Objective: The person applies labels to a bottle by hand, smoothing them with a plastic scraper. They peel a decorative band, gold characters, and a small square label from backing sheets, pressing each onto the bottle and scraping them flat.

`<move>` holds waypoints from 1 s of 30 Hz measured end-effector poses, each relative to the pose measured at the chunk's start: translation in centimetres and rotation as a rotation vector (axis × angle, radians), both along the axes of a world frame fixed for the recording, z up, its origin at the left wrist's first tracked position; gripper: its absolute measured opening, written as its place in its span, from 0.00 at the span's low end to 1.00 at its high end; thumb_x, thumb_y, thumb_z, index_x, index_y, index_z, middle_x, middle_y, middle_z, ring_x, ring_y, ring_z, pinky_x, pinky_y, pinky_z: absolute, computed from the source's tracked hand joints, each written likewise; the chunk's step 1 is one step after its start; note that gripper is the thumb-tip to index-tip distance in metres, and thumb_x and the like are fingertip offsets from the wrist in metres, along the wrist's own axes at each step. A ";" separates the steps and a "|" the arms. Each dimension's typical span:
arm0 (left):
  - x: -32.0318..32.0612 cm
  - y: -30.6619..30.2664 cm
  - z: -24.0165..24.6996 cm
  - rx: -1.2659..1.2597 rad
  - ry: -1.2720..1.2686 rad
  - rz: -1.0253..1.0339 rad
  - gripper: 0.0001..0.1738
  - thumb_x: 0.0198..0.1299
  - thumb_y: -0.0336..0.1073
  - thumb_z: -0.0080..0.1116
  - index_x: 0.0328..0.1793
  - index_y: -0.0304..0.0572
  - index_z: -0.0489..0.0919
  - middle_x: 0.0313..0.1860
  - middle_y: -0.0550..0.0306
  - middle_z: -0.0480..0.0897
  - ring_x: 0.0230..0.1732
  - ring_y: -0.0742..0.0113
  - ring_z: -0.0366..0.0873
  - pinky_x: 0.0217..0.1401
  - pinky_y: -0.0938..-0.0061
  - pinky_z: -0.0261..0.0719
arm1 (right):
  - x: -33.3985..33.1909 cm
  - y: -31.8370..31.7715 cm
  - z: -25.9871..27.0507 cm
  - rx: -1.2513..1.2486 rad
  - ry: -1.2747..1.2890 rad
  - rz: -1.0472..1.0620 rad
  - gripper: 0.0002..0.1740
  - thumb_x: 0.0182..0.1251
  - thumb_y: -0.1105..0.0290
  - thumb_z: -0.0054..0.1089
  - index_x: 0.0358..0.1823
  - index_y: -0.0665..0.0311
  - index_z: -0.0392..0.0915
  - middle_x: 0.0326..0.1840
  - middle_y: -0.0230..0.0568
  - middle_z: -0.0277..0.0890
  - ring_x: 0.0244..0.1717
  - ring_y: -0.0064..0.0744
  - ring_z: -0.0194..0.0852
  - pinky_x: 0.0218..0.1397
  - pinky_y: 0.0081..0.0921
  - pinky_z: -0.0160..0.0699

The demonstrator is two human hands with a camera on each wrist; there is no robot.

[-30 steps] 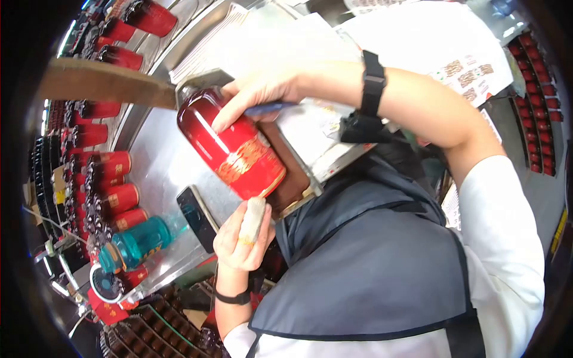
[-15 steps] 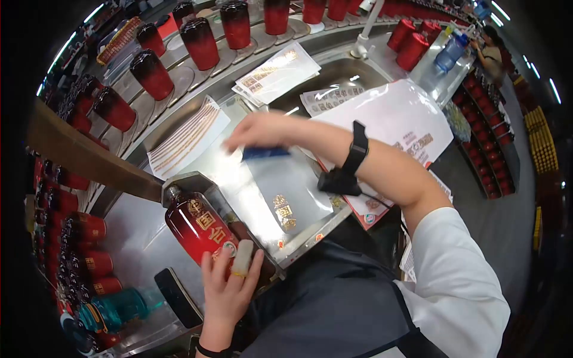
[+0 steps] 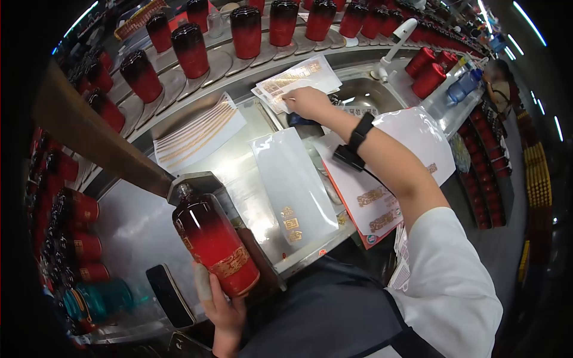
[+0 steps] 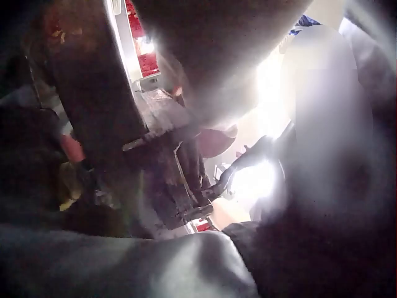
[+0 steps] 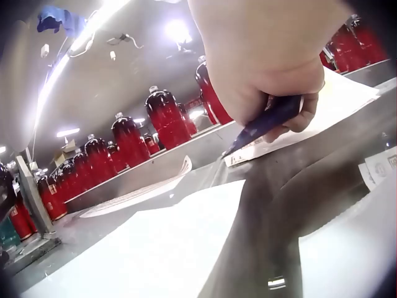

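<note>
A red bottle with a dark top and gold band [image 3: 233, 262] lies tilted in a metal holder [image 3: 203, 181]. My left hand [image 3: 224, 310] grips its base, and one finger wears a pale wrap [image 3: 202, 283]. The left wrist view is dark and blurred. My right hand [image 3: 311, 104] reaches to the near corner of a stack of gold-lettered decal sheets [image 3: 298, 76], fingertips right at the paper. A dark blue flat scraper [image 5: 267, 124] is held in that same hand, tucked under the fingers. One decal sheet with gold characters [image 3: 292, 185] lies nearer me.
A brown beam [image 3: 107, 131] runs to the holder. Striped gold sheets [image 3: 200, 134] lie left, larger printed sheets [image 3: 412, 143] right. A phone [image 3: 170, 295] and teal bottle [image 3: 98, 300] sit at lower left. Several red bottles [image 3: 246, 33] line a conveyor behind a sink [image 3: 382, 89].
My right hand left the bottle and moved away to the decal stack, carrying the scraper. The bottle has turned from its gold characters to the gold band, my left hand at its base.
</note>
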State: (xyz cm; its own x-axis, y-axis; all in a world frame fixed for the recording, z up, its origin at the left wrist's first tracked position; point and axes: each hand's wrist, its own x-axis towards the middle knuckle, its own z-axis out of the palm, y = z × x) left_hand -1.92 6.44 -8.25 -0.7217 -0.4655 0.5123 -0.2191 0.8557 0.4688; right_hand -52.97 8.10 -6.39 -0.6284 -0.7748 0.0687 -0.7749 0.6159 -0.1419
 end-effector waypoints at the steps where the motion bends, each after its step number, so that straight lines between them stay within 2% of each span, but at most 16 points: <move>1: 0.2 -0.2 -0.2 0.005 0.001 0.002 0.36 0.68 0.46 0.60 0.73 0.28 0.64 0.74 0.29 0.63 0.75 0.27 0.61 0.75 0.47 0.63 | 0.0 0.6 0.2 0.005 0.001 0.002 0.19 0.66 0.54 0.52 0.54 0.45 0.85 0.48 0.44 0.85 0.49 0.45 0.84 0.54 0.40 0.80; 5: 0.9 -1.2 -0.4 0.029 0.010 -0.016 0.36 0.69 0.43 0.58 0.75 0.26 0.61 0.74 0.24 0.61 0.74 0.27 0.62 0.75 0.49 0.62 | 0.8 1.4 1.2 0.047 -0.155 -0.070 0.19 0.66 0.55 0.56 0.53 0.51 0.85 0.48 0.47 0.85 0.50 0.49 0.82 0.55 0.39 0.80; 8: 2.0 -1.8 -0.2 0.054 -0.008 -0.017 0.37 0.69 0.44 0.58 0.75 0.25 0.60 0.73 0.23 0.62 0.73 0.26 0.63 0.74 0.49 0.63 | 1.6 -0.3 0.0 -0.221 -0.130 -0.076 0.20 0.66 0.53 0.56 0.53 0.53 0.86 0.50 0.51 0.84 0.53 0.50 0.82 0.59 0.39 0.77; 11: 3.2 -1.7 0.1 0.073 -0.018 -0.014 0.37 0.69 0.44 0.59 0.75 0.25 0.61 0.73 0.23 0.63 0.72 0.26 0.64 0.74 0.49 0.63 | 2.7 -1.5 -0.7 -0.098 -0.115 -0.164 0.22 0.66 0.51 0.56 0.53 0.55 0.85 0.53 0.53 0.82 0.55 0.52 0.80 0.62 0.40 0.75; 12: 3.4 -1.8 0.0 0.065 -0.013 -0.011 0.38 0.69 0.45 0.59 0.75 0.25 0.62 0.73 0.23 0.64 0.72 0.26 0.64 0.74 0.49 0.64 | 3.5 -1.7 -0.9 -0.259 -0.068 -0.127 0.22 0.65 0.52 0.56 0.48 0.59 0.87 0.45 0.52 0.85 0.50 0.50 0.84 0.57 0.39 0.78; 13: 3.6 -1.8 0.1 0.069 -0.001 -0.008 0.38 0.69 0.45 0.59 0.75 0.25 0.62 0.73 0.23 0.64 0.72 0.26 0.64 0.74 0.49 0.64 | 3.2 -1.5 -0.6 -0.255 -0.057 -0.123 0.22 0.65 0.52 0.56 0.48 0.59 0.87 0.45 0.52 0.85 0.50 0.50 0.84 0.57 0.39 0.78; 15: 4.1 -2.0 0.3 0.109 0.016 0.012 0.38 0.68 0.46 0.60 0.75 0.26 0.62 0.73 0.24 0.64 0.72 0.26 0.64 0.73 0.49 0.64 | 1.6 -0.2 0.2 -0.278 -0.297 -0.214 0.21 0.63 0.54 0.56 0.36 0.65 0.87 0.37 0.56 0.85 0.42 0.56 0.84 0.48 0.44 0.80; 16: 4.3 -2.2 0.2 0.114 0.027 0.017 0.38 0.68 0.46 0.60 0.75 0.26 0.62 0.73 0.24 0.64 0.72 0.26 0.64 0.73 0.49 0.64 | -0.3 1.1 -1.0 -0.216 -0.338 -0.175 0.20 0.62 0.54 0.58 0.31 0.66 0.88 0.30 0.52 0.85 0.30 0.50 0.83 0.35 0.43 0.79; 17: 4.2 -2.5 0.1 0.130 0.031 0.021 0.38 0.70 0.48 0.57 0.76 0.27 0.62 0.73 0.26 0.64 0.73 0.29 0.63 0.74 0.51 0.62 | -0.1 2.1 -0.3 -0.137 -0.714 -0.236 0.16 0.65 0.60 0.60 0.36 0.66 0.88 0.28 0.41 0.86 0.21 0.27 0.76 0.25 0.25 0.75; 19: 4.9 -3.3 -0.4 0.141 0.042 0.021 0.37 0.73 0.49 0.53 0.77 0.28 0.61 0.74 0.28 0.63 0.75 0.32 0.62 0.76 0.52 0.60 | 1.8 3.5 0.9 0.110 -1.057 -0.286 0.15 0.66 0.62 0.60 0.41 0.66 0.87 0.31 0.42 0.86 0.19 0.22 0.73 0.18 0.20 0.70; 21: 5.6 -4.2 -1.2 0.123 0.045 0.012 0.38 0.66 0.41 0.63 0.74 0.26 0.63 0.74 0.24 0.63 0.73 0.29 0.64 0.73 0.51 0.64 | 2.3 2.6 -1.0 0.115 -1.160 -0.333 0.16 0.66 0.62 0.61 0.45 0.67 0.85 0.36 0.44 0.87 0.16 0.22 0.70 0.14 0.19 0.66; 25: 6.5 -5.4 -2.2 0.117 0.057 0.027 0.36 0.65 0.39 0.64 0.74 0.28 0.64 0.74 0.25 0.63 0.73 0.29 0.64 0.73 0.51 0.64 | 0.5 -0.5 -4.4 0.136 -0.940 -0.474 0.12 0.65 0.65 0.60 0.39 0.69 0.83 0.31 0.45 0.83 0.17 0.28 0.76 0.15 0.22 0.71; 26: 6.7 -5.5 -2.3 0.112 0.050 0.026 0.36 0.65 0.38 0.64 0.74 0.29 0.64 0.74 0.25 0.63 0.73 0.29 0.65 0.73 0.51 0.65 | 0.6 -0.7 -4.7 0.235 -0.820 -0.379 0.11 0.65 0.66 0.60 0.34 0.68 0.82 0.27 0.42 0.80 0.20 0.30 0.80 0.16 0.23 0.72; 27: 6.9 -5.6 -2.4 0.104 0.047 0.027 0.36 0.64 0.37 0.64 0.74 0.30 0.64 0.74 0.25 0.63 0.72 0.29 0.65 0.73 0.51 0.65 | 0.9 -0.6 -5.0 0.208 -0.843 -0.383 0.11 0.65 0.65 0.60 0.30 0.66 0.81 0.25 0.39 0.78 0.18 0.26 0.76 0.16 0.22 0.71; 29: 6.8 -5.8 -2.7 0.097 0.063 0.030 0.36 0.64 0.37 0.64 0.74 0.31 0.64 0.74 0.25 0.63 0.72 0.29 0.65 0.73 0.51 0.66 | 0.7 -0.8 -3.4 0.203 -1.296 -0.225 0.12 0.65 0.63 0.59 0.28 0.63 0.80 0.23 0.34 0.77 0.17 0.22 0.72 0.16 0.20 0.69; 30: 6.8 -5.7 -3.0 0.097 0.063 0.018 0.36 0.63 0.36 0.64 0.74 0.33 0.64 0.74 0.25 0.63 0.72 0.29 0.65 0.72 0.51 0.67 | 3.1 -1.6 -0.8 0.073 -1.194 -0.304 0.12 0.70 0.63 0.56 0.32 0.63 0.81 0.23 0.31 0.77 0.17 0.17 0.69 0.13 0.15 0.61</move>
State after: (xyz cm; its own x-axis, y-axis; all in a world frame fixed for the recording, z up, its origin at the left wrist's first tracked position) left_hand 4.86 0.71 -11.30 -0.6804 -0.5277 0.5086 -0.2014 0.8018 0.5626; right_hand -49.91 6.52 -7.24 -0.4232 -0.5638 -0.7092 -0.0071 0.7848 -0.6197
